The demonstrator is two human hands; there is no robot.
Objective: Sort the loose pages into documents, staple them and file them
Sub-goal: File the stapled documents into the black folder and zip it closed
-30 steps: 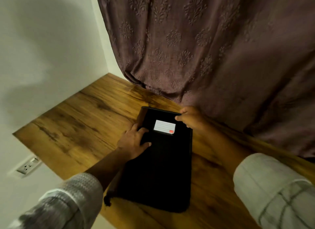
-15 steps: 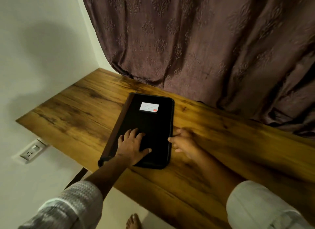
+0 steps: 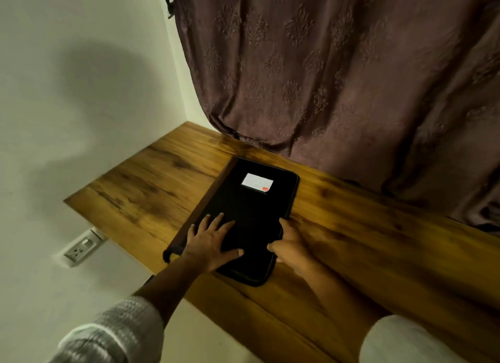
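A black zip folder [image 3: 243,211] lies flat on the wooden table [image 3: 378,243], with a white label [image 3: 256,182] bearing a red mark near its far end. My left hand [image 3: 211,241] rests flat on the folder's near half, fingers spread. At the folder's right edge, near the front corner, my right hand [image 3: 290,247] has its thumb and fingers curled onto the zipped rim. No loose pages or stapler are in view.
A brown patterned curtain [image 3: 324,78] hangs behind the table and touches its back edge. A white wall closes the left side, with a power socket [image 3: 81,249] below the tabletop. The table's front edge runs just below my hands.
My right hand has slid from the folder's far right corner down its right edge to the near corner. My left hand moved toward the near end. The view pulled back.
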